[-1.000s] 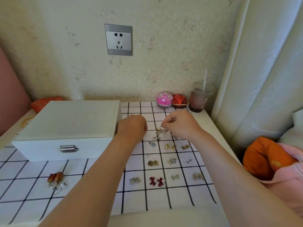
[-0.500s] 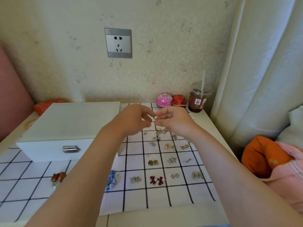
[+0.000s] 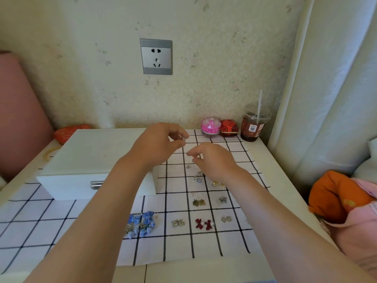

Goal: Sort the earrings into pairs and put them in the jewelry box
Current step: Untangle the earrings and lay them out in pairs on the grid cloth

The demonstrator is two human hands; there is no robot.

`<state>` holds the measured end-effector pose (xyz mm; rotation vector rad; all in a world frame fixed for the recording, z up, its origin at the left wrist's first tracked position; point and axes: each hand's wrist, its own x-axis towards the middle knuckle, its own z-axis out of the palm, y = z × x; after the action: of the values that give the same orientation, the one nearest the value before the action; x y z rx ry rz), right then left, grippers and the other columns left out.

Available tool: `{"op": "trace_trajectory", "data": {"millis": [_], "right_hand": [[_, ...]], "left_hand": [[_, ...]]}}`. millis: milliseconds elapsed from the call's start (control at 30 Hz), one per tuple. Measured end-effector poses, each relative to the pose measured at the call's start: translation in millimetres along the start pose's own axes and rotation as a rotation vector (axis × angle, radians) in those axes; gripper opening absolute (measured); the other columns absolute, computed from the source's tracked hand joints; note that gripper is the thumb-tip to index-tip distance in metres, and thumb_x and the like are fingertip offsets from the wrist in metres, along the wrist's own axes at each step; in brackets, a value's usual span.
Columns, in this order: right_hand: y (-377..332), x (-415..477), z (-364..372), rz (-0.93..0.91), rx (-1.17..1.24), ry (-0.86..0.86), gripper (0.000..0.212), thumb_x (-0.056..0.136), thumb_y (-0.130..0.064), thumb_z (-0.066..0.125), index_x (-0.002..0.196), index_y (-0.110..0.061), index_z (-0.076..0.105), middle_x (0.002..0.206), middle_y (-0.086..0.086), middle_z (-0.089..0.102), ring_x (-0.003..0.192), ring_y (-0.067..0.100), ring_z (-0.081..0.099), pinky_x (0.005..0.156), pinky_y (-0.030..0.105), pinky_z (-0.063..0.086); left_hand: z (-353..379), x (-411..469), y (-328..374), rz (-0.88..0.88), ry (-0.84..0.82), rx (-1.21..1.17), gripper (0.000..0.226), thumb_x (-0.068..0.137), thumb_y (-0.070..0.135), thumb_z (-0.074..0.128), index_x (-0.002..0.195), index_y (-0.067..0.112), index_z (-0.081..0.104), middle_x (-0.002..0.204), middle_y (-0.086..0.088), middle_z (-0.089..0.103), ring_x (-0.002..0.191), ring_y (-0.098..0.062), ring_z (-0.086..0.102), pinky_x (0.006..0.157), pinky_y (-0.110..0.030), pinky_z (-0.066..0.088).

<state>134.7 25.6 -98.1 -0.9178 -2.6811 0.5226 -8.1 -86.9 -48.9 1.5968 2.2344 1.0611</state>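
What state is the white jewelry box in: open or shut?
Shut. The white rectangular jewelry box has its flat lid lying flush on the body, and no inside compartment shows.

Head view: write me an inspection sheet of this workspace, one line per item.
Surface: checked cloth over a pale table.
Job's things: white jewelry box, lid shut; earrings laid in pairs on the cloth, among them blue bows and red bows; loose earrings further back.
Clutter: pink round case, red box, lidded drink with a straw, red pouch behind the jewelry box.
Grips: left grip pinches a small silver earring; right grip hovers with curled fingers, hold unclear.
Cables: nothing seen.
Surroundings: wall socket, pale curtain at right, orange cushion.
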Motion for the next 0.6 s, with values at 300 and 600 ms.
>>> {"op": "trace_trajectory", "data": {"millis": [300,600], "right_hand": [[-21,3,19,-0.137,-0.456,-0.049,0.032,0.097,-0.014,0.056,0.112,-0.038,0.071,0.108,-0.005,0.068,0.102,0.020,0.051,0.082,0.033,0.030],[-36,-31,-10,-0.123,-0.151,-0.077,0.014,0.093,-0.028,0.066,0.102,-0.031,0.078,0.103,-0.012,0.074,0.097,0.012,0.065,0.078,0.026,0.041]], "left_hand": [[-7,-33,0,0.102,0.006,0.074,0.011,0.087,0.031,0.071,0.096,0.037,0.072,0.086,0.026,0.065,0.069,0.000,0.056,0.072,-0.019,0.048],[-19,-85,-2,0.088,-0.047,0.052,0.013,0.086,0.031,0.072,0.092,0.042,0.072,0.084,0.024,0.066,0.066,-0.002,0.058,0.067,-0.018,0.050]]}}
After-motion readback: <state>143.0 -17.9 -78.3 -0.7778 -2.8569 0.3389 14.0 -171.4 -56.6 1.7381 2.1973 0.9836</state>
